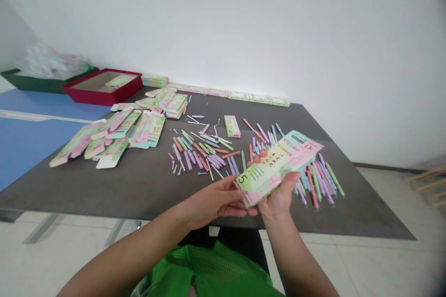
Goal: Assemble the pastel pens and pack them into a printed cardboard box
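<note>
Both hands hold one pastel pen box [278, 164], printed in green, yellow and pink with a large 5, tilted above the table's near edge. My left hand [223, 199] grips its lower left end, thumb and fingers around the corner. My right hand [280, 197] wraps it from below, thumb on the near side and fingertips over the far edge. Under and beyond the box lie many pastel pens [324, 178], partly hidden by it. Loose pen parts [202, 151], barrels, caps and white refills, are scattered left of the hands. A small closed box [232, 126] lies behind them.
Flattened cartons [118, 134] overlap on the left of the dark table [146, 185]. A row of boxes [216, 92] lines the wall side. A red tray [104, 95] holds a box; a green tray [38, 83] bears a clear plastic bag [52, 60].
</note>
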Demonstrator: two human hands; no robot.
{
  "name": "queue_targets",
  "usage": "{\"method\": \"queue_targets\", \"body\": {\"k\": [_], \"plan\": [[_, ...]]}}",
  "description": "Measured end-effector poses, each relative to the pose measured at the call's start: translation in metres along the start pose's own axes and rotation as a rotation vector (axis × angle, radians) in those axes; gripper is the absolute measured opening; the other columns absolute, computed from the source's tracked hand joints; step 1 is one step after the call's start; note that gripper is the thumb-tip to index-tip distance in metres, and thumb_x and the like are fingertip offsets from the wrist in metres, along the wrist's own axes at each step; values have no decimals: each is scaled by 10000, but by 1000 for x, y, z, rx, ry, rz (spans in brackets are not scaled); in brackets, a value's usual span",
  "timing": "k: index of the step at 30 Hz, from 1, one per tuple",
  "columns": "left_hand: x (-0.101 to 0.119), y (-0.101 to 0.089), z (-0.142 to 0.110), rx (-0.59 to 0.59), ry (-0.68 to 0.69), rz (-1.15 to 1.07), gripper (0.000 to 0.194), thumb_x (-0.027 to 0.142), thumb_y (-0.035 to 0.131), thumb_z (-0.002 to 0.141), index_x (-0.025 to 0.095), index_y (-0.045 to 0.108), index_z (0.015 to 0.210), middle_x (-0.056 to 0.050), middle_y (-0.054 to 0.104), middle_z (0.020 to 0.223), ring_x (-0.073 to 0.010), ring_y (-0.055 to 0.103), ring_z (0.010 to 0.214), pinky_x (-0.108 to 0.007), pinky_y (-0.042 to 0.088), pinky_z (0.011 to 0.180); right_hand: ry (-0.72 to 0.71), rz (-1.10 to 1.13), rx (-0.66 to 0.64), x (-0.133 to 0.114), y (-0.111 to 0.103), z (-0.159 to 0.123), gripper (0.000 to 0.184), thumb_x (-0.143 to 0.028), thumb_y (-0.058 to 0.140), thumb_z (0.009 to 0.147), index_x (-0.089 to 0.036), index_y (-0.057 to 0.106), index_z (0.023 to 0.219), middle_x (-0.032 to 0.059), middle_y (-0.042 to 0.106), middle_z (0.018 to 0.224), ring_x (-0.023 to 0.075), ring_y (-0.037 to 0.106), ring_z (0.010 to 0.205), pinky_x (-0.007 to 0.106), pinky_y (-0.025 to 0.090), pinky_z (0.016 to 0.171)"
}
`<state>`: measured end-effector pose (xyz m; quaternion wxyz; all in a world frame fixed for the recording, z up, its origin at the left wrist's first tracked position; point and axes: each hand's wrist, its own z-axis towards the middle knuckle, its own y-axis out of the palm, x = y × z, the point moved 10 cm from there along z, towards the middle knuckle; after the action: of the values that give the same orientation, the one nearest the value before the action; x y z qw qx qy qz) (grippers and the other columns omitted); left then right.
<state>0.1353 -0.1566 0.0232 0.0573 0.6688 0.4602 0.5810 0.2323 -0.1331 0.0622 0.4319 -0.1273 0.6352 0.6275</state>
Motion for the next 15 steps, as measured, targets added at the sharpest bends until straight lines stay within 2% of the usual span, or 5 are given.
{"method": "queue_targets", "body": {"k": [4, 9, 12, 15], "plan": [[-5, -3, 5, 37, 53, 26, 314, 249, 630, 790, 209, 567, 1095, -63, 637, 1115, -125, 684, 799, -165, 524, 666, -13, -11, 17, -3, -3, 2, 515, -710, 501, 704, -288, 602, 981, 10, 621, 918, 175, 580, 823, 327, 474, 802], [-7, -11, 10, 114, 48, 125, 354, 273, 658, 758, 189, 586, 1094, -65, 693, 950, -117, 684, 690, -135, 492, 543, 16, -62, -13, 0, -2, -2, 568, -736, 542, 640, -283, 589, 979, 18, 604, 912, 188, 573, 796, 338, 476, 776], [-4, -12, 9, 117, 33, 161, 323, 282, 643, 768, 176, 602, 1071, -66, 699, 923, -124, 687, 703, -144, 499, 561, 10, -59, -42, 0, 0, -3, 578, -715, 607, 597, -278, 582, 974, 16, 594, 884, 194, 569, 792, 338, 477, 766], [-3, -9, 7, 70, -1, 154, 299, 272, 624, 782, 176, 603, 1065, -70, 694, 955, -139, 690, 772, -157, 514, 623, -14, -30, -71, -2, 1, -3, 583, -681, 643, 597, -284, 570, 1017, 14, 597, 864, 207, 576, 829, 343, 479, 771]]}}
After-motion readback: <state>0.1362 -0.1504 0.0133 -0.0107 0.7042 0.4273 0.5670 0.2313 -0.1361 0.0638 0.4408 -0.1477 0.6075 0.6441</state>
